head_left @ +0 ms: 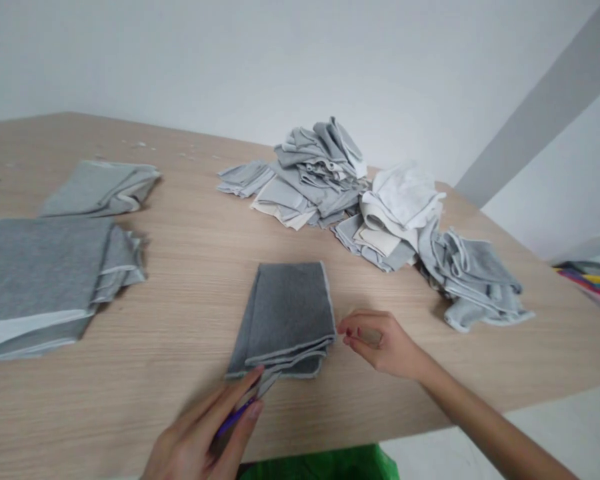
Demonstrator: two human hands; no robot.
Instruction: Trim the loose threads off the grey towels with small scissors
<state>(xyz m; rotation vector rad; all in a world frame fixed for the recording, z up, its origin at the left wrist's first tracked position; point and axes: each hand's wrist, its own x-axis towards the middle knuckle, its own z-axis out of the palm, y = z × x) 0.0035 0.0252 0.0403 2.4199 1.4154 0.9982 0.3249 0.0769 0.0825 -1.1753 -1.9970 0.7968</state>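
- Left hand (258, 387) clamped on slim purple tool (233, 419), at folded dark-grey cloth (290, 307)'s near edge
- Right hand (344, 333), thumb and fingers apart, beside its right edge
- Cloth lies on pale wooden bench (180, 333)

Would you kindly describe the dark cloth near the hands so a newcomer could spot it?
On the wooden table, look in front of the cloth heap, toward the near edge. The dark cloth lies folded there, the left hand at its near side, the right hand beside it. Its grey is darker than its neighbours'.
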